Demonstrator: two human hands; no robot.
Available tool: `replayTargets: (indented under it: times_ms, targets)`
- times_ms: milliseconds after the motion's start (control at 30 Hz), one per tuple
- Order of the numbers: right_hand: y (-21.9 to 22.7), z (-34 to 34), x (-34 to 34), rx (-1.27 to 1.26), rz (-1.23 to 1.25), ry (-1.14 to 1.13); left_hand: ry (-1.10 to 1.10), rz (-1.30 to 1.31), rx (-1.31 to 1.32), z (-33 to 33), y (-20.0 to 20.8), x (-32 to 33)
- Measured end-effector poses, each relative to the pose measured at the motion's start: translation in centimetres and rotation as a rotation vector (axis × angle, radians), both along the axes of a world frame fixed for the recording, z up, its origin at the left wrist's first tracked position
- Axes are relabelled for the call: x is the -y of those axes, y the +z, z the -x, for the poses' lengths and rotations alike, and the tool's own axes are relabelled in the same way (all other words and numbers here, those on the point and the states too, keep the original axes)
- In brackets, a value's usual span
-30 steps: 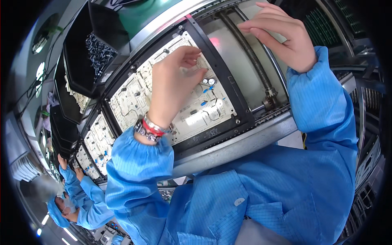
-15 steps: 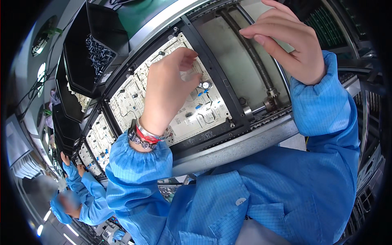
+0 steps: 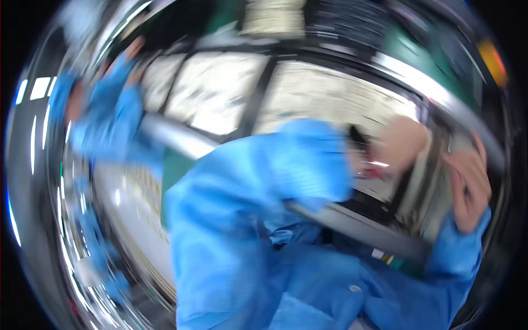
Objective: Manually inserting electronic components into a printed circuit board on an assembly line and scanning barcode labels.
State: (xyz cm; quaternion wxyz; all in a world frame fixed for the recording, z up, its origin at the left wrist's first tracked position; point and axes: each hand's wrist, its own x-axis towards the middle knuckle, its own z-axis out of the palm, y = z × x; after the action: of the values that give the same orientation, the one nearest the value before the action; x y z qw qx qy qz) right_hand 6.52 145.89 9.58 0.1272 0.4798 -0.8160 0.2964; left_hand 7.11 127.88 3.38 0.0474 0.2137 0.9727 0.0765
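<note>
Motion smears the whole head view. My left hand [image 3: 400,144] is over the right end of a pale circuit board [image 3: 324,91] in a dark frame, with a dark band and a red bracelet at its wrist. Its fingers are too blurred to read, and whether it touches the board cannot be told. Farther right, beyond the board's edge, my right hand [image 3: 472,187] is raised with its fingers bent and apart from the thumb. Nothing shows in it.
More framed boards [image 3: 214,91] run along the line to the left, where a co-worker in blue [image 3: 113,113] has hands at it. Dark bins [image 3: 346,25] stand behind the boards. A metal rail [image 3: 374,234] borders the near side.
The view has swung to the left, so the boards, bins and both my hands sit farther right in the picture. More of the co-worker and floor shows. Everything is now blurred.
</note>
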Motion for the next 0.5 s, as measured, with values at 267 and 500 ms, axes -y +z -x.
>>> replayTargets:
  times_ms: [267, 500]
  targets:
    - [6.8, 0.2, 13.2, -0.175, -0.127, 0.674, 0.286, -0.390, -0.331, -11.9, 5.7, 7.0]
    - [6.3, -16.3, 29.2, -0.345, -0.173, 1.116, 2.027, 0.000, -1.141, -57.9, -1.0, 20.1]
